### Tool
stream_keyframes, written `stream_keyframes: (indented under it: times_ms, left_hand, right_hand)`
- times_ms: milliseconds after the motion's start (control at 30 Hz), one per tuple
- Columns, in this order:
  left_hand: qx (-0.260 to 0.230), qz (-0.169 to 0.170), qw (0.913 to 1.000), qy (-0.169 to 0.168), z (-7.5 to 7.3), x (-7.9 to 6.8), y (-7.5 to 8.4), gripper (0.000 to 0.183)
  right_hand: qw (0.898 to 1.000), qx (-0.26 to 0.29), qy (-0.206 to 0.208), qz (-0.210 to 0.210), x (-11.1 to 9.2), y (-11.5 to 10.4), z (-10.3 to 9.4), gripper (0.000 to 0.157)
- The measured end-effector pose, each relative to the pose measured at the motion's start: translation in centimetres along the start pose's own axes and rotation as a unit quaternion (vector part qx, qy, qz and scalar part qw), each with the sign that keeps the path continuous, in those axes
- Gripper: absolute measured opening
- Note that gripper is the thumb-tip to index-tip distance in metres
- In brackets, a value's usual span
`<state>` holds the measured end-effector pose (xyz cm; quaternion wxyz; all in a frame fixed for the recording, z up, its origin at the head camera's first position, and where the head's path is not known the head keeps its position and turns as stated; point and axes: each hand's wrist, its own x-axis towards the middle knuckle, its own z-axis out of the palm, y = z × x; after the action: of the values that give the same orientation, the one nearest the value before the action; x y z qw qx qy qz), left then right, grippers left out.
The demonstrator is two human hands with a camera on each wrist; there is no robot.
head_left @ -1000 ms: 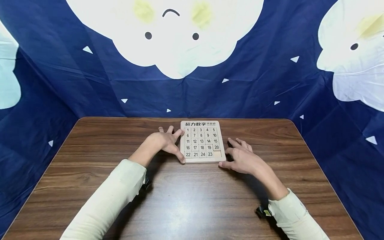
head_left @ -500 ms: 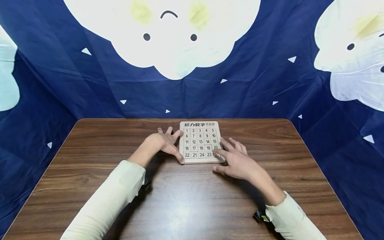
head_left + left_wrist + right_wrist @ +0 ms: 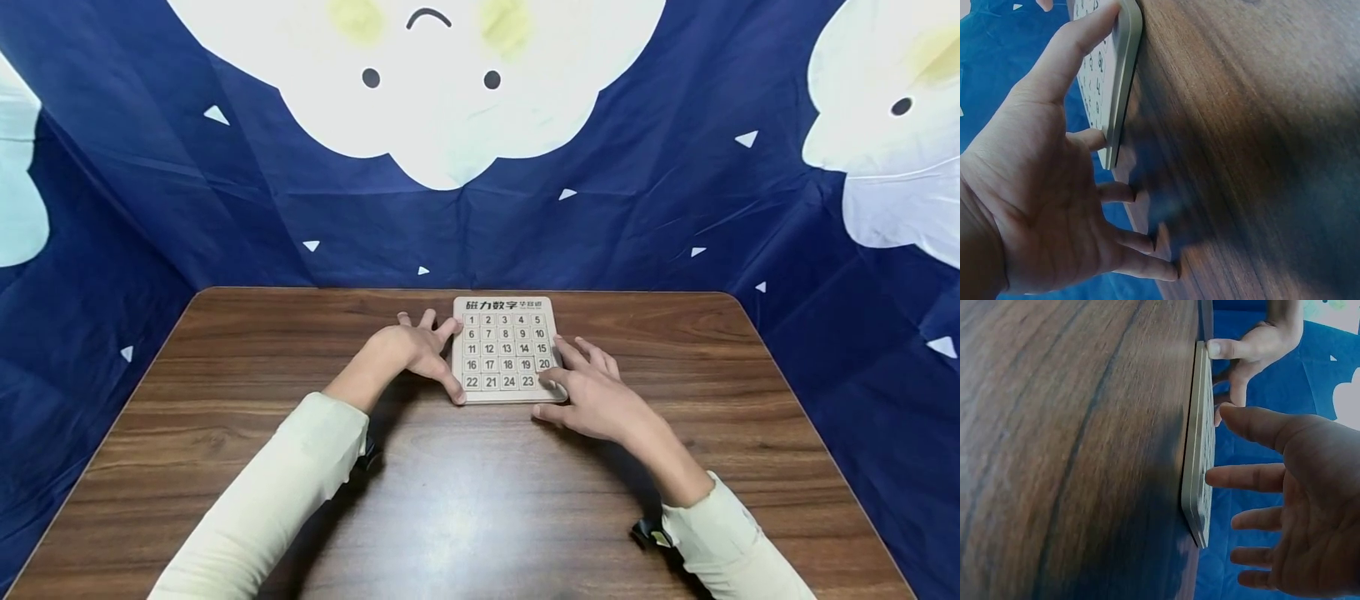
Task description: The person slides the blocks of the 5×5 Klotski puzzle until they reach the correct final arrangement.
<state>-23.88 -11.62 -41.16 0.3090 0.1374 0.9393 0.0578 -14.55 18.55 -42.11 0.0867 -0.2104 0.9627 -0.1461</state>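
A pale number sliding puzzle (image 3: 502, 397) lies flat near the table's far edge, its square tiles in rows. Tile 20 (image 3: 543, 363) sits at the right end of the fourth row; 22, 21, 24 and 23 fill most of the bottom row. My left hand (image 3: 408, 348) spreads along the left side, thumb on the near corner and index finger on the edge farther up. In the left wrist view its other fingers (image 3: 1138, 240) touch the tabletop. My right hand (image 3: 600, 400) reaches over the near right corner, index fingertip at the bottom row's right end, covering that spot. Its thumb extends before the near edge.
A brown wood-grain table (image 3: 450, 500) carries the puzzle. Behind it hangs a blue cloth (image 3: 337, 208) with white clouds and small triangles. Dark wrist devices (image 3: 651, 533) show below both pale sleeves (image 3: 262, 500).
My right hand has moved left, from beside the puzzle onto its near right corner, its index finger now over the bottom row's end. My left hand stays in place.
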Motion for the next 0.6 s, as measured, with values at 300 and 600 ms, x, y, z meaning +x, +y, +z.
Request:
stream_keyframes:
  times_ms: [300,600]
  left_hand:
    - [0.009,0.006,0.9999,0.004,0.03,-0.13,0.26,0.140]
    - [-0.004,0.003,1.0000,-0.007,-0.12,0.11,0.06,0.143]
  right_hand:
    - [0.999,0.000,0.003,-0.034,0.30,-0.11,0.28,0.049]
    - [1.000,-0.005,0.015,-0.027,0.35,0.44,0.01,0.041]
